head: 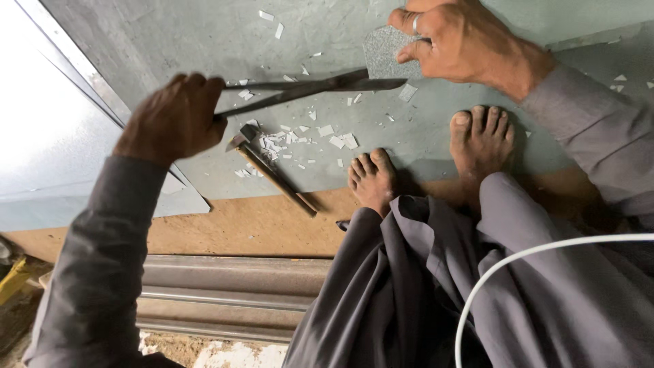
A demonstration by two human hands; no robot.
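Grey-green sheet [204, 41] under me, laid flat on a brown board [272, 225] w/ metal rails [231, 293] at its near edge. On the sheet: white chips [306, 133] scattered across the middle, a wooden-handled hammer [272, 174] lying w/ its handle end over the board, and both my bare feet [422, 160].

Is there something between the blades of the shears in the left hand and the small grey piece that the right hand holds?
Nothing visible stands between them. The left hand holds the shears, and their blade tips already reach the edge of the grey piece pinched in the right hand. The hammer and the white chips lie lower on the sheet, apart.
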